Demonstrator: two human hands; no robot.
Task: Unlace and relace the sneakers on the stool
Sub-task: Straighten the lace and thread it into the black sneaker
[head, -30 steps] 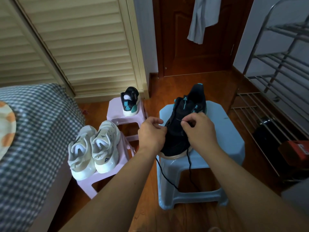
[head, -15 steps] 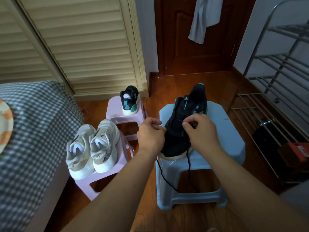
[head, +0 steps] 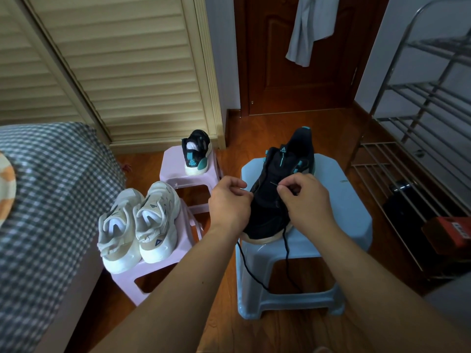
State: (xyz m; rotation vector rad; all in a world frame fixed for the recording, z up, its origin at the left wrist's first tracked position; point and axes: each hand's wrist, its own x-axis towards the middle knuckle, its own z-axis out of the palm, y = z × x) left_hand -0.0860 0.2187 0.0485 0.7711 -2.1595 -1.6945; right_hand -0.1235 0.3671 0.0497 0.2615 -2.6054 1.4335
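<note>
Barely shifted since prior frame: right hand pinched lace tip, left hand gripped black sneaker edge, shoe between both on blue stool, long axis running away from wrists.

Blue stool bearing black sneaker, wooden floor

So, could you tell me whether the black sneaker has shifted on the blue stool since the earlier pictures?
No. The black sneaker lies in the same spot on the blue stool.
</note>
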